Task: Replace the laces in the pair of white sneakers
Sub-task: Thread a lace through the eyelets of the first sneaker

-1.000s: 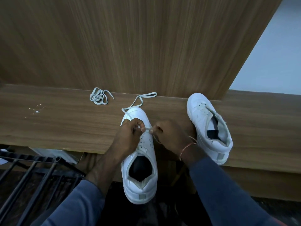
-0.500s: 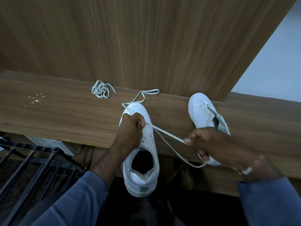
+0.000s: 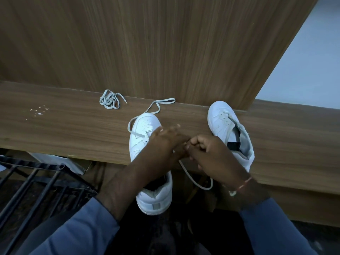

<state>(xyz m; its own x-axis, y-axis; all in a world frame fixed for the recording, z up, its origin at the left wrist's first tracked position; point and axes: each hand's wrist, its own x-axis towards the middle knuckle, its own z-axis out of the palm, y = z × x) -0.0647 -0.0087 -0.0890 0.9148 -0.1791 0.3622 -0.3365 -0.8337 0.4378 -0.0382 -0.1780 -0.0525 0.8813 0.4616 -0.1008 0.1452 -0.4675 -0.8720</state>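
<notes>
White lace [image 3: 191, 179] leaves the near sneaker [image 3: 143, 129], seemingly pinched by right hand [image 3: 211, 153].

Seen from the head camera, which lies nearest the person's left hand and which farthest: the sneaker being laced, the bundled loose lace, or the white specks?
1. Sneaker being laced: directly under the left hand.
2. Bundled loose lace: farther back, to the left.
3. White specks: far left, farthest away.
</notes>
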